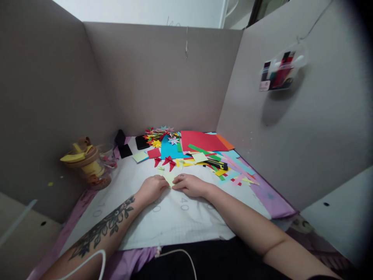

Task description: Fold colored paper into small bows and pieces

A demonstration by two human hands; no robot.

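Observation:
A small pale yellow-green sheet of paper [169,176] lies on the white cloth between my two hands. My left hand [152,189] has its fingers closed on the paper's left side. From the right, my right hand [190,185] pinches the paper's lower corner; the fingertips of both hands almost meet there. Just beyond the paper are red folded paper pieces [169,163] and a pale green folded piece [161,169]. How far the sheet is folded is partly hidden by my fingers.
Farther back lie a red sheet [201,140], a blue sheet [171,149], folded paper stars [159,135], paper strips [233,165] and a utility knife [217,164]. A phone [142,142] and a yellow-lidded cup [91,167] stand left. Grey panels [163,77] enclose the table.

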